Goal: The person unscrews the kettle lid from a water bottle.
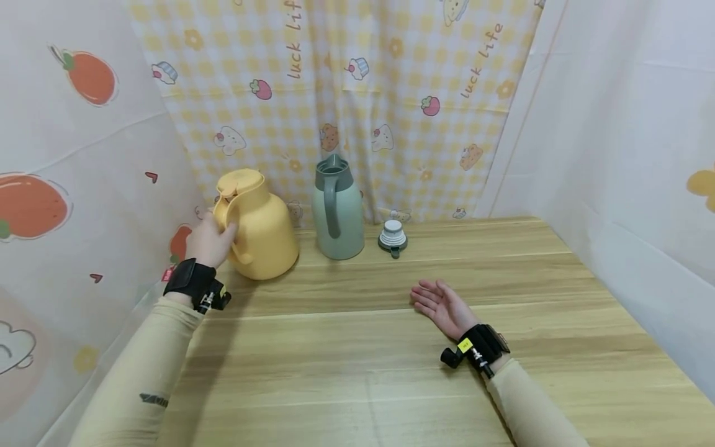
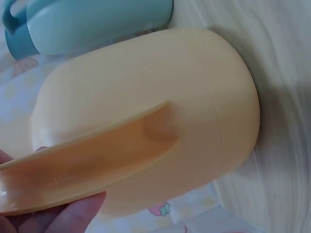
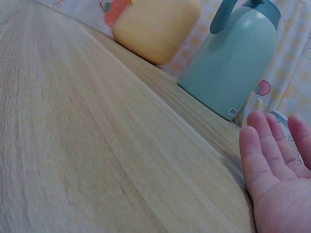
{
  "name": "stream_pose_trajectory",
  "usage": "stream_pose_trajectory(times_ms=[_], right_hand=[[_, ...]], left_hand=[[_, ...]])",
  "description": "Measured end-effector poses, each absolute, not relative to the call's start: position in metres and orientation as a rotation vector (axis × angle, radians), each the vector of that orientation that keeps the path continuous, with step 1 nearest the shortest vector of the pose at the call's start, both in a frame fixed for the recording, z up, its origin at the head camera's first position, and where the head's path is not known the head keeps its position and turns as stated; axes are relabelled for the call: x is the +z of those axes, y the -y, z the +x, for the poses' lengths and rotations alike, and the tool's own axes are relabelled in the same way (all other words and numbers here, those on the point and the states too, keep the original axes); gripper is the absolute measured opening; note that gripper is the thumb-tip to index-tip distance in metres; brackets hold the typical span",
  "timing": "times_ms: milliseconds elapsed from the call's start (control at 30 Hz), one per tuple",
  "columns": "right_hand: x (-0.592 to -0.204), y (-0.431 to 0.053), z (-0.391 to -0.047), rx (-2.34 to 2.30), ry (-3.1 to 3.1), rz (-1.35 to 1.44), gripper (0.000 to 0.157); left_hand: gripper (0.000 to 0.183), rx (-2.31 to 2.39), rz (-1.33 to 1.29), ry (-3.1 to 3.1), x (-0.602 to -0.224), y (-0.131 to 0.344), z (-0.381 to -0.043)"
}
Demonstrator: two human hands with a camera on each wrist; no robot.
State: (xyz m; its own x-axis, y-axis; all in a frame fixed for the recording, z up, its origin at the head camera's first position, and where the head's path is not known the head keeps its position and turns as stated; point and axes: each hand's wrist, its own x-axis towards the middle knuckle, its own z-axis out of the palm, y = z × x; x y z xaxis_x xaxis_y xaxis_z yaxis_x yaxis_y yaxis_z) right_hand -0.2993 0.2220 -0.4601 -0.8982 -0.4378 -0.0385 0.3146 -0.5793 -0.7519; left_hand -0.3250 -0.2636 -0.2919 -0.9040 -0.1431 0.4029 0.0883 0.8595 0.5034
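Observation:
At the back left of the table stands a yellow thermos jug (image 1: 270, 233) with its lid on. My left hand (image 1: 210, 239) grips its handle (image 2: 92, 162), with fingers curled round it in the left wrist view. Beside it, a green thermos jug (image 1: 339, 214) stands upright, its mouth uncovered and its handle facing me. To the right of the green jug lies a grey and white stopper lid (image 1: 393, 237), white plug upward. My right hand (image 1: 447, 310) rests on the table, palm up, fingers relaxed and holding nothing; its palm (image 3: 286, 204) shows in the right wrist view.
The wooden table (image 1: 335, 372) runs back to a checked yellow curtain (image 1: 346, 105). White printed cloth (image 1: 84, 155) hangs close along the left side, near my left arm. Another white cloth (image 1: 631, 155) borders the right.

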Motion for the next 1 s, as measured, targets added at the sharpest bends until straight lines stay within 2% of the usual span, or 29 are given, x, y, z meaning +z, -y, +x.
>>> stream_pose_trajectory(times_ms=[233, 400, 667, 1000], right_hand=[[-0.46, -0.223, -0.3, -2.457, -1.131, -0.203, 0.056], [-0.459, -0.223, -0.3, -2.453, -1.128, -0.208, 0.06], [-0.457, -0.223, -0.302, -2.455, -1.121, -0.205, 0.057], [-0.456, -0.223, -0.302, -2.442, -1.11, -0.221, 0.062]], left_hand=[[0.034, -0.752, -0.011, 2.566, -0.295, 0.255, -0.309], [0.03, -0.754, -0.054, 2.535, -0.298, 0.248, -0.296], [0.032, -0.837, -0.155, 2.564, -0.296, 0.233, -0.273], [0.028, -0.986, -0.3, 2.617, -0.298, 0.203, -0.244]])
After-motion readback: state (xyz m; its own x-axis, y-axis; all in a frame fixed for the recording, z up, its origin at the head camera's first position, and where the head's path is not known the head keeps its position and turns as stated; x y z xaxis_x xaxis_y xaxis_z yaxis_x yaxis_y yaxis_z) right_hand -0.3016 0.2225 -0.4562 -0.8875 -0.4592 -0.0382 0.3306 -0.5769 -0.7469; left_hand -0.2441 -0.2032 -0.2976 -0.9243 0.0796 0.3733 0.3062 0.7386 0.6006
